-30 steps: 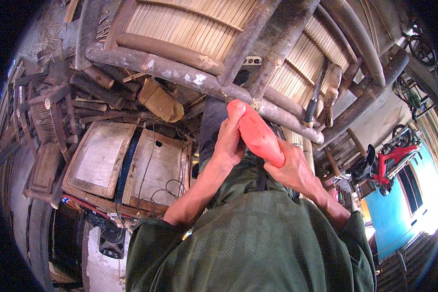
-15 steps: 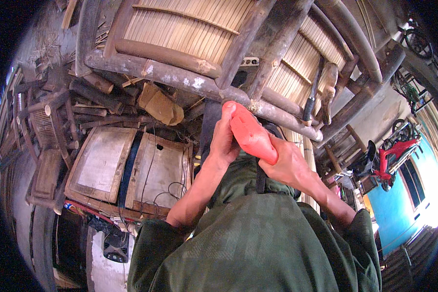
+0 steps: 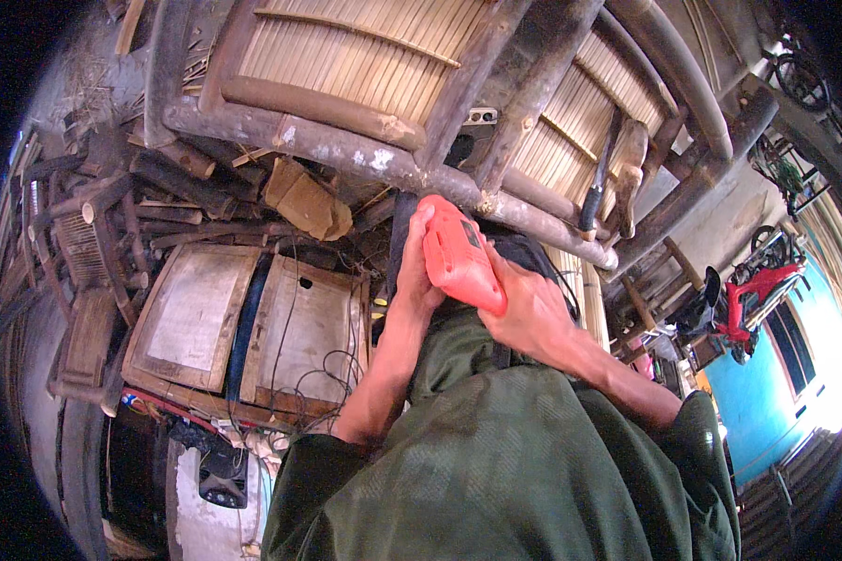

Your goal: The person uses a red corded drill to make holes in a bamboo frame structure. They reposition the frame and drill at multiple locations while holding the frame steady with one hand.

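Observation:
A red-orange hand power tool [image 3: 458,262] with a rounded plastic body and slots in its side is held tilted in front of my chest. Its exact kind cannot be told from this angle. My left hand [image 3: 418,262] wraps its left side, the thumb lying along the top. At its near end, my right hand [image 3: 524,301] grips the body with the fingers curled underneath. Just beyond the tool runs a thick bamboo rail [image 3: 496,208] of a frame with slatted bamboo panels [image 3: 355,56].
On the right panel lie a dark-handled blade [image 3: 597,187] and a piece of wood [image 3: 631,178]. A socket strip [image 3: 481,116] sits behind the rail. Cut bamboo poles [image 3: 173,178] and a wooden cabinet [image 3: 290,327] with loose cords stand left. A red motorbike [image 3: 753,304] is at right.
Both hands have moved slightly left and toward me with the power tool. It has turned, so its slotted side and a dark patch now show.

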`<state>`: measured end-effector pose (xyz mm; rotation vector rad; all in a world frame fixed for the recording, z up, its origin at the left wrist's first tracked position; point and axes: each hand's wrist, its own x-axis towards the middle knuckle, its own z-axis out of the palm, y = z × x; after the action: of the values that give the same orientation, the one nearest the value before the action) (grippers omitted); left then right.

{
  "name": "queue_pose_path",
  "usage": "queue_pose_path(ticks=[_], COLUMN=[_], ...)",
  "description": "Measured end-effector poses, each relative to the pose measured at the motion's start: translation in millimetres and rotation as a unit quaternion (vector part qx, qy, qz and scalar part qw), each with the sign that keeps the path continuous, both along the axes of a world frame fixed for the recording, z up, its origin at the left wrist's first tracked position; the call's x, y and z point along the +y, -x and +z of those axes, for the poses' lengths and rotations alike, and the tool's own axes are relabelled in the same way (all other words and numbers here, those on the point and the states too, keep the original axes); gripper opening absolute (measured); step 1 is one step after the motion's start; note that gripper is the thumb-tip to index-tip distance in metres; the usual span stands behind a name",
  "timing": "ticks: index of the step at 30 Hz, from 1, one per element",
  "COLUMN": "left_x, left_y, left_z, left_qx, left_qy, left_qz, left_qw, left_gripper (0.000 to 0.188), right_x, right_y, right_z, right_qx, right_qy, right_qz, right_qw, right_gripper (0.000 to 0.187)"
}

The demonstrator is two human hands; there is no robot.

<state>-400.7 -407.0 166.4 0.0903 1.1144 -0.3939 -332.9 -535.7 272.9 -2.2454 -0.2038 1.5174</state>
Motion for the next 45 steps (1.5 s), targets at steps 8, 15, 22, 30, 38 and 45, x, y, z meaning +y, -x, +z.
queue_pose_path(ticks=[8,15,22,30,38,45], left_x=[6.8,-4.5,-2.6,51.7,67.0,38.0], left_y=[3.0,10.5,-6.3,54.3,239.1,348.3], left_z=[-24.3,-0.9,65.3,13.5,-64.4,-166.0], left_qx=[-0.044,-0.039,-0.095,-0.132,0.056,0.009], left_qy=[0.000,0.009,-0.039,-0.413,-0.484,-0.568], left_qz=[0.001,-0.012,-0.121,-0.260,-0.362,-0.498], left_qw=[0.999,0.999,0.987,0.863,0.795,0.655], left_gripper=[0.044,0.049,0.055,0.036,0.031,0.044], right_x=[8.6,3.7,-19.6,-72.2,-118.4,-145.3], right_y=[4.3,-0.2,-0.1,25.2,68.0,91.2], right_z=[-19.8,22.2,79.6,90.9,68.3,35.2], right_qx=[-0.006,0.034,-0.030,-0.138,-0.179,-0.182], right_qy=[-0.012,0.005,-0.050,-0.018,-0.073,-0.099], right_qz=[-0.016,-0.057,-0.152,-0.239,-0.277,-0.341], right_qw=[1.000,0.998,0.987,0.961,0.941,0.917], right_gripper=[0.074,0.067,0.045,0.035,0.037,0.029])
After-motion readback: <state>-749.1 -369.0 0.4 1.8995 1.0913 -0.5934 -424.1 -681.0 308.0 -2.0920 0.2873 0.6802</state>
